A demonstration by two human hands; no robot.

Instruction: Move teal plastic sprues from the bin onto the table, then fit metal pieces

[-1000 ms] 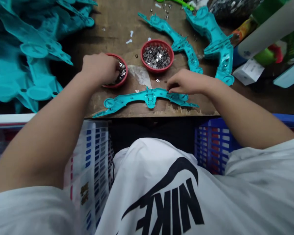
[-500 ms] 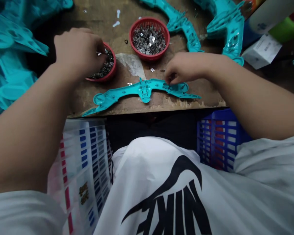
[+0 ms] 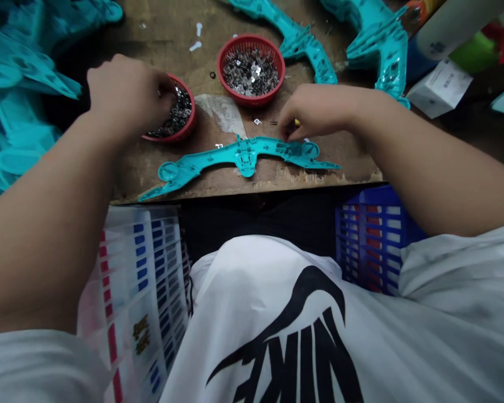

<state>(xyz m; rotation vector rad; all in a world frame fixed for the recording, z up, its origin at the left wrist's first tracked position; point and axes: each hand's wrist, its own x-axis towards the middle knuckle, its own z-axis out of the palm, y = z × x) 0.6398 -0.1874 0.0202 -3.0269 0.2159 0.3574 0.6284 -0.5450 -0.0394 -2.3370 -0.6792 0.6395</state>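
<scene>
A long teal plastic part (image 3: 239, 158) lies across the near edge of the wooden bench (image 3: 172, 168). My right hand (image 3: 315, 111) is curled over the part's right half, fingertips pinched together against it on something too small to name. My left hand (image 3: 128, 95) reaches into the left red bowl (image 3: 180, 115) of small dark metal pieces, with its fingers bent down among them and mostly hidden. A second red bowl (image 3: 251, 68) of shiny metal pieces stands behind the part, between my hands.
A heap of teal parts (image 3: 21, 95) fills the left side. More teal parts (image 3: 382, 45) lie at the back right beside a white box (image 3: 439, 87). A white basket (image 3: 143, 268) and a blue basket (image 3: 369, 240) flank my lap. Loose bits (image 3: 257, 121) dot the bench.
The view has shifted slightly. My left hand has dipped deeper into the left bowl. My right hand has moved a little along the teal part's right half.
</scene>
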